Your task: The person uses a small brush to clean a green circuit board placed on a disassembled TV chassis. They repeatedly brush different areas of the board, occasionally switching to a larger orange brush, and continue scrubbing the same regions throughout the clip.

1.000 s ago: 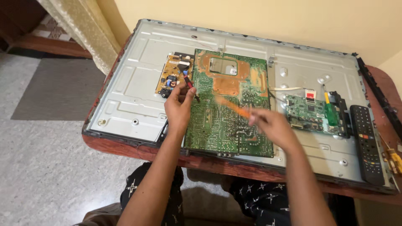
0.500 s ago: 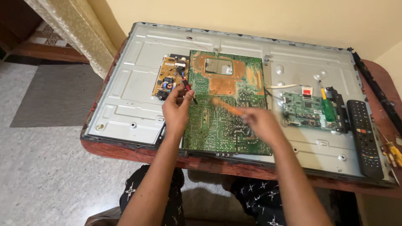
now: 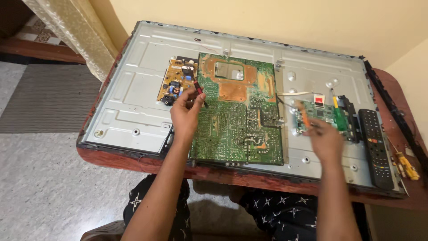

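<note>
I can't read the right hand (image 3: 324, 139): it is motion-blurred at centre right, so its grip and the orange-tipped tool (image 3: 305, 117) it seems to carry stay uncertain. The left hand (image 3: 185, 114) covers part of the large green circuit board's (image 3: 238, 120) left edge; the dark probe (image 3: 199, 90) in its fingers is too thin to identify. The yellow-handled screwdriver (image 3: 406, 164) at far right is too small to tell its tip. Both forearms and the patterned trousers (image 3: 276, 214) run off the bottom edge.
</note>
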